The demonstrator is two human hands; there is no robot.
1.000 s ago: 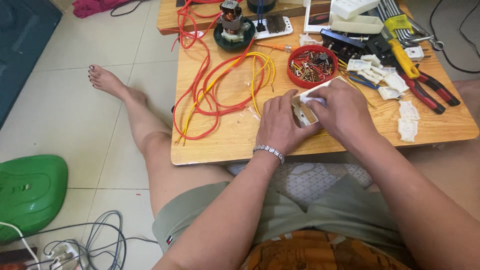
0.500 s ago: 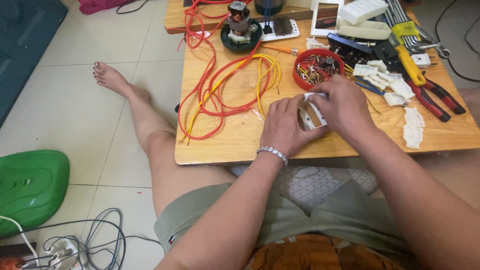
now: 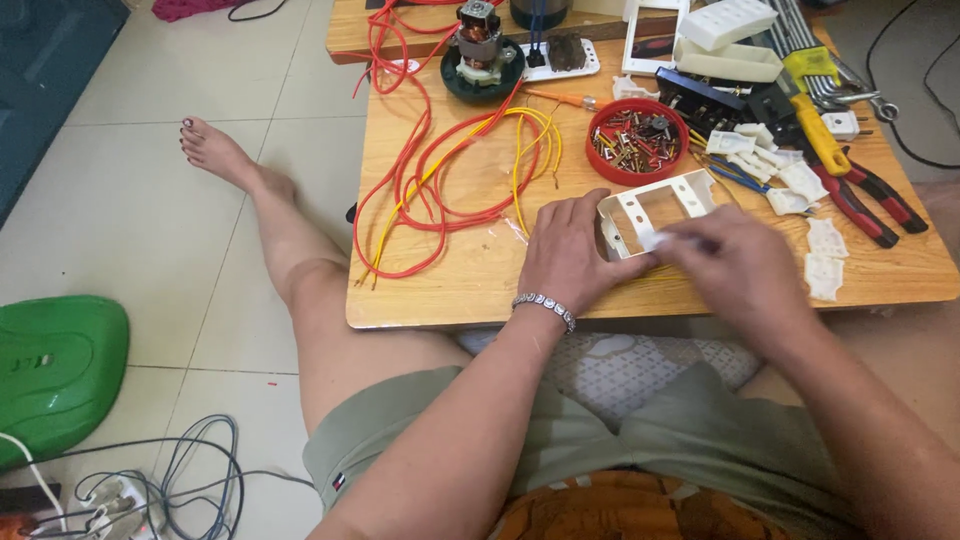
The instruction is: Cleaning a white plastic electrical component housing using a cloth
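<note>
Pinning the white switch-box frame (image 3: 655, 205) to the surface (image 3: 480, 275) under the flat-spread left hand (image 3: 572, 250), a small white part (blurred) is best pinched squarely by the right hand (image 3: 735, 262).

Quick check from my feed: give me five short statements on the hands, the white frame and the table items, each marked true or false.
1. The left hand rests on the white plastic frame. True.
2. The frame lies on the floor. False: it is on the wooden table.
3. The red bowl holds screws. True.
4. The red and yellow wires lie right of the frame. False: they lie left of it.
5. The right hand grips the red-handled pliers. False: the pliers lie untouched; the hand is at the frame.
</note>
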